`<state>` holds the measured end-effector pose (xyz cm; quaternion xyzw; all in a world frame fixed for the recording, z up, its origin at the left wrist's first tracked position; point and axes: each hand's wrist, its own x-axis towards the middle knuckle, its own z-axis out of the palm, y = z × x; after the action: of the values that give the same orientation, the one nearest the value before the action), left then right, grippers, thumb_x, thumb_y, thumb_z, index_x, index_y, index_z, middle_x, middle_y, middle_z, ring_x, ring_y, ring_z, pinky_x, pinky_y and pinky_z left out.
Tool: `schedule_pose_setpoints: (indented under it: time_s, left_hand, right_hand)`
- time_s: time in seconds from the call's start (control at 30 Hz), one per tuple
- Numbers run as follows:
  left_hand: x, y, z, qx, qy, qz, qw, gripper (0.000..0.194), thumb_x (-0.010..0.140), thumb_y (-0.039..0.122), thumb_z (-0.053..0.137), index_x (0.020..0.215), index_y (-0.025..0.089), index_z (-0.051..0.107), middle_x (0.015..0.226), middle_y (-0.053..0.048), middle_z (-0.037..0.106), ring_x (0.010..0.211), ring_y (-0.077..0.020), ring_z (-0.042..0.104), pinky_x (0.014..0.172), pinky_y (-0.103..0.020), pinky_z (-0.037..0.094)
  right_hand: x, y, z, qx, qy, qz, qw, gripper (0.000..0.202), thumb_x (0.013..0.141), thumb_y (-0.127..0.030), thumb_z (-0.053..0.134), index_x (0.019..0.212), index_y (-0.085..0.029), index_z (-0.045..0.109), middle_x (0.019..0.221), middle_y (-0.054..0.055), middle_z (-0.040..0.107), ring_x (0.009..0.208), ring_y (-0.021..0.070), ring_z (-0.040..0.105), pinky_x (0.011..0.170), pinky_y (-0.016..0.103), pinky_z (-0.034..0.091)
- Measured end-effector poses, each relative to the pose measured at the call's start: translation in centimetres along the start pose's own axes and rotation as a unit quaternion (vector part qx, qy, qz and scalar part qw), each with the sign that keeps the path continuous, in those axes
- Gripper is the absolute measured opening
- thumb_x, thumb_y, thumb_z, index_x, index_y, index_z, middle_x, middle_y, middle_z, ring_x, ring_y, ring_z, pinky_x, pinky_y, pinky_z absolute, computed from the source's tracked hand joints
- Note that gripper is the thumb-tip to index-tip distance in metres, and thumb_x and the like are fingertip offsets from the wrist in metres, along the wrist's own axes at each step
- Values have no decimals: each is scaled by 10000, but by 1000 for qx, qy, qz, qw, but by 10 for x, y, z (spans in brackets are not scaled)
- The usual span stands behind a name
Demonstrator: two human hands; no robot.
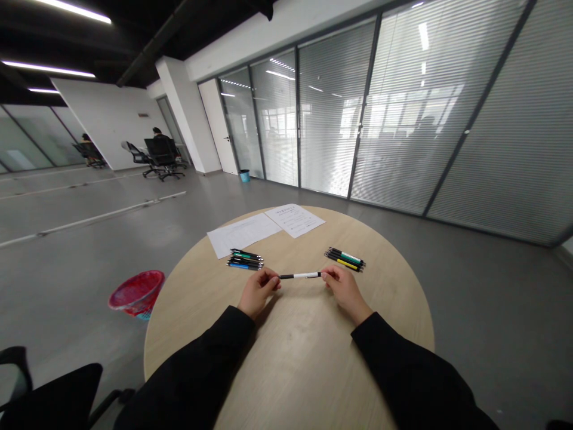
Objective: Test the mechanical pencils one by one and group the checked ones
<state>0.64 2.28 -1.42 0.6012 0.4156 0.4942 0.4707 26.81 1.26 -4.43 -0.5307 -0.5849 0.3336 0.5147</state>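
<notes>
A black-and-white pen [306,275] is stretched level between my two hands, just above the round wooden table [295,352]. My left hand [259,291] pinches its dark end, and my right hand [344,291] pinches the opposite end by the clip. Beyond my left hand lies a group of several pens [245,259] with black, green and blue barrels. Another group of several pens [344,259], with green, white and yellow on them, rests past my right hand. The fingertips partly hide both ends of the held pen.
Two printed paper sheets [244,233] [295,220] lie at the table's far side. A red-lined waste basket [136,292] stands on the floor at left, near a black chair [54,388]. Farther back are office chairs [163,156], a seated person and a blue bin [244,175].
</notes>
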Motion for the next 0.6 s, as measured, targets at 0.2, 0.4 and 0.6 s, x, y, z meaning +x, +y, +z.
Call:
schedule_pose_setpoints:
  time_s: [0.2, 0.4, 0.6]
  left_hand:
    - [1, -1, -1, -2, 0, 2, 1000, 275, 757, 388, 747, 763, 156, 598, 639, -4, 648, 603, -130, 598, 618, -261, 478]
    - [1, 1, -1, -6, 0, 5, 1000, 265, 758, 377, 748, 747, 158, 599, 638, -3, 648, 606, -129, 600, 621, -257, 483]
    - [1, 1, 0, -9, 0, -1, 1000, 245, 759, 348, 748, 753, 151, 602, 640, -2, 651, 610, -125, 603, 624, -255, 486]
  right_hand:
    - [1, 3, 1, 6, 2, 2, 1000, 238, 812, -407, 619, 804, -179, 687, 614, 1, 598, 563, 162, 515, 534, 265, 388]
    - [0, -1, -1, 14, -8, 7, 1000, 272, 811, -443, 610, 801, -179, 677, 621, 10, 601, 580, 171, 533, 540, 267, 394]
    - [-1, -4, -1, 17, -7, 9, 1000, 264, 810, -438, 601, 760, -185, 658, 595, 2, 587, 560, 166, 523, 532, 265, 383]
